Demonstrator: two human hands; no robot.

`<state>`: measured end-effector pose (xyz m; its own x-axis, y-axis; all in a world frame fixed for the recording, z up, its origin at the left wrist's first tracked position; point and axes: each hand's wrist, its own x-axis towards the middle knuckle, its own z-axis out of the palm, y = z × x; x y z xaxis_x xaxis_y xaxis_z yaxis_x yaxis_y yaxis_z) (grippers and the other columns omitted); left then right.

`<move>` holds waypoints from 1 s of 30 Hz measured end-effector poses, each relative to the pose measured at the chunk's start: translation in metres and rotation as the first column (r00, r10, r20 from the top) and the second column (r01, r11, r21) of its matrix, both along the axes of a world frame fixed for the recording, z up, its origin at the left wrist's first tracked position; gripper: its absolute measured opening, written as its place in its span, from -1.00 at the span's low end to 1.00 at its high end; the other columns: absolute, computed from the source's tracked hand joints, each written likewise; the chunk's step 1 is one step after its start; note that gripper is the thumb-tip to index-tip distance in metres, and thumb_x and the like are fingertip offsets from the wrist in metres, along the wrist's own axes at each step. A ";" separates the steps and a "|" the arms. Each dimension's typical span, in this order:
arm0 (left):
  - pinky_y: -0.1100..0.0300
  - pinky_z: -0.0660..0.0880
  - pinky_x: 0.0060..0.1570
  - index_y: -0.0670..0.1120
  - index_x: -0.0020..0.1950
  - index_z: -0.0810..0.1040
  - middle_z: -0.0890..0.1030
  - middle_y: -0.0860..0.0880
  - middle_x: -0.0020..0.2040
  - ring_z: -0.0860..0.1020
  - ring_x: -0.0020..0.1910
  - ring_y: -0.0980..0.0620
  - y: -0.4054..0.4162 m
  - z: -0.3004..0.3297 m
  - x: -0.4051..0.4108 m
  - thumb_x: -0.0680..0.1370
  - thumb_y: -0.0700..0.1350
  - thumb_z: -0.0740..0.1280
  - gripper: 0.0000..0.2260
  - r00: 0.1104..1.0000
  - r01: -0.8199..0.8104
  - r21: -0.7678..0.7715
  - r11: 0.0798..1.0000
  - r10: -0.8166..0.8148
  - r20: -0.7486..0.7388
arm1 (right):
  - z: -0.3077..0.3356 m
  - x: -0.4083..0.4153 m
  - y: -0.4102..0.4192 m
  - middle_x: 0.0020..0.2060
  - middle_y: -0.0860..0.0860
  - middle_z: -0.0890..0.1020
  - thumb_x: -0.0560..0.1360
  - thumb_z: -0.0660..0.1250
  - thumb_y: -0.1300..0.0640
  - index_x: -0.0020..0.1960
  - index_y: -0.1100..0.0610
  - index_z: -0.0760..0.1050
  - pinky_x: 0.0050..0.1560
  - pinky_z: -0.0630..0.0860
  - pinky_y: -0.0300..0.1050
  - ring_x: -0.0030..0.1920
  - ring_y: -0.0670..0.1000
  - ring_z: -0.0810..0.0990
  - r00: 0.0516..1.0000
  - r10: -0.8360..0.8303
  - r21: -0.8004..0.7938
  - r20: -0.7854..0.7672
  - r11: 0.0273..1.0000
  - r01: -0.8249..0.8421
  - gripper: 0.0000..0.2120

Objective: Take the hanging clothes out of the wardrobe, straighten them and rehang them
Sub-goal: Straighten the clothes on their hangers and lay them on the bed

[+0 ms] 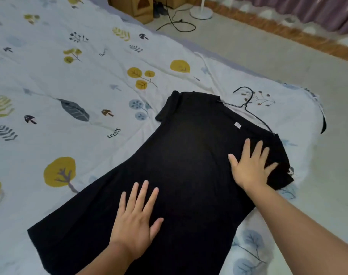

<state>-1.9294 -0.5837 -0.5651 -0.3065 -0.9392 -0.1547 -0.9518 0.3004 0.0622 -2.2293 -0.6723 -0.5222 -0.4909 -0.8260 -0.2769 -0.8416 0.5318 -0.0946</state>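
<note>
Black garment (pixel 181 165) lies flat on bedsheet (pixel 70 80), w/ both hands pressing it, fingers straight, gripping nothing: left hand (pixel 136 221) mid-body, right hand (pixel 250 167) nr shoulder. Black hanger (pixel 246 102) pokes from neckline beyond right hand. Small neck label (pixel 237 125) unreadable. Sheet print "trees" (pixel 113 133) beyond left hand.

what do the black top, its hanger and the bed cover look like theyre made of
Black top: seems a soft, matte knit fabric; it lies limp and shows no sheen.
Hanger: probably thin wire with a black coating; slim, bent hook.
Bed cover: looks like woven cotton, matte, creased, printed with leaves and mushrooms.
</note>
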 end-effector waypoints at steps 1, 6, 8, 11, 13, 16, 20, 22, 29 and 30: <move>-0.06 -0.07 0.41 -0.01 0.49 0.09 0.13 -0.09 0.49 -0.08 0.51 -0.09 0.000 -0.001 0.000 0.57 0.25 -0.22 -0.42 1.000 0.002 0.008 1.000 -0.002 0.007 | -0.005 -0.002 -0.003 0.53 0.11 -0.20 0.57 -0.06 -0.24 0.54 0.02 -0.23 0.43 -0.19 0.31 0.51 0.17 -0.25 1.000 0.003 0.014 0.015 1.000 -0.003 -0.33; -0.07 -0.03 0.39 -0.02 0.48 0.16 0.26 -0.14 0.46 0.12 0.46 -0.14 -0.004 0.001 -0.002 0.57 0.25 -0.23 -0.41 1.000 0.001 0.134 0.991 -0.003 0.018 | 0.003 -0.014 -0.016 0.53 0.09 -0.21 0.57 -0.01 -0.23 0.53 -0.03 -0.23 0.46 -0.15 0.24 0.52 0.15 -0.24 0.994 0.026 0.097 0.102 0.995 -0.036 -0.33; -0.06 -0.09 0.45 0.03 0.51 -0.03 0.06 -0.13 0.52 -0.08 0.50 -0.12 -0.011 0.017 -0.006 0.51 0.28 -0.33 -0.37 0.997 -0.010 0.170 0.985 -0.003 0.076 | 0.017 -0.012 -0.013 0.53 0.09 -0.20 0.58 0.03 -0.19 0.54 -0.01 -0.22 0.47 -0.10 0.24 0.52 0.15 -0.21 0.995 0.035 0.109 0.098 0.993 -0.046 -0.33; -0.09 -0.24 0.45 0.07 0.47 -0.35 -0.34 -0.03 0.50 -0.37 0.46 -0.08 -0.020 0.043 -0.012 0.52 0.30 -0.21 -0.37 0.986 0.004 0.371 0.929 -0.066 0.155 | 0.041 0.014 0.014 0.52 0.14 -0.23 0.60 0.10 -0.08 0.54 0.02 -0.19 0.47 -0.05 0.22 0.52 0.16 -0.21 0.989 0.082 0.111 0.121 0.989 -0.095 -0.34; -0.05 -0.13 0.49 0.03 0.53 -0.19 -0.23 -0.06 0.54 -0.23 0.52 -0.11 -0.025 0.071 -0.013 0.59 0.16 0.04 -0.38 0.991 0.003 0.494 0.869 -0.069 0.116 | 0.053 0.043 0.042 0.52 0.13 -0.22 0.60 0.12 -0.04 0.54 0.03 -0.11 0.47 -0.02 0.18 0.52 0.14 -0.19 0.971 0.169 0.133 0.171 0.972 -0.192 -0.38; 0.04 0.28 0.37 -0.08 0.44 0.28 0.30 -0.10 0.44 0.28 0.42 -0.11 -0.020 0.116 0.001 0.61 -0.02 0.11 -0.60 1.000 0.024 0.514 0.857 -0.020 -0.013 | 0.079 0.086 0.086 0.53 0.07 0.00 0.61 0.14 0.03 0.50 0.04 0.11 0.45 0.14 0.01 0.52 0.07 0.01 0.893 0.331 0.112 0.307 0.919 -0.379 -0.50; 0.05 0.47 0.09 -0.11 0.22 0.47 0.55 -0.09 0.15 0.50 0.13 -0.11 0.010 0.177 0.039 0.60 -0.06 0.11 -0.72 0.997 0.002 0.476 0.880 0.038 -0.074 | 0.130 0.141 0.132 0.35 -0.04 0.42 0.60 0.12 0.07 0.40 0.01 0.32 0.27 0.37 -0.13 0.33 0.00 0.39 0.807 0.456 0.094 0.374 0.848 -0.522 -0.63; 0.06 0.46 0.05 -0.13 0.19 0.48 0.56 -0.10 0.11 0.51 0.10 -0.11 0.033 0.205 0.065 0.60 -0.07 0.11 -0.73 0.997 -0.008 0.477 0.879 0.046 -0.068 | 0.158 0.169 0.151 0.29 -0.03 0.46 0.60 0.11 0.05 0.39 0.01 0.32 0.22 0.41 -0.11 0.28 0.03 0.43 0.783 0.513 0.135 0.353 0.800 -0.585 -0.64; 0.21 0.29 0.25 -0.06 0.40 0.34 0.43 -0.04 0.36 0.38 0.33 -0.02 0.149 0.298 0.178 0.63 -0.02 0.08 -0.65 0.967 -0.148 0.516 0.844 0.232 -0.102 | 0.256 0.264 0.234 0.21 0.04 0.51 0.60 0.10 0.06 0.32 0.11 0.36 0.17 0.47 -0.06 0.19 0.06 0.49 0.741 0.595 0.207 0.311 0.718 -0.664 -0.68; 0.22 0.28 0.25 -0.05 0.41 0.32 0.42 -0.03 0.37 0.38 0.34 -0.01 0.169 0.307 0.196 0.63 -0.01 0.08 -0.65 0.959 -0.171 0.509 0.844 0.260 -0.110 | 0.268 0.279 0.247 0.22 0.05 0.51 0.60 0.10 0.07 0.32 0.11 0.36 0.15 0.47 -0.07 0.18 0.07 0.50 0.735 0.593 0.214 0.328 0.712 -0.669 -0.68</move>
<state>-1.7330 -0.4145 -0.2578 -0.1686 -0.7997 -0.5762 -0.9503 -0.0233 0.3105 -1.9498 -0.4249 -0.2542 0.2213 -0.7747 -0.5923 -0.9647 -0.0851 -0.2491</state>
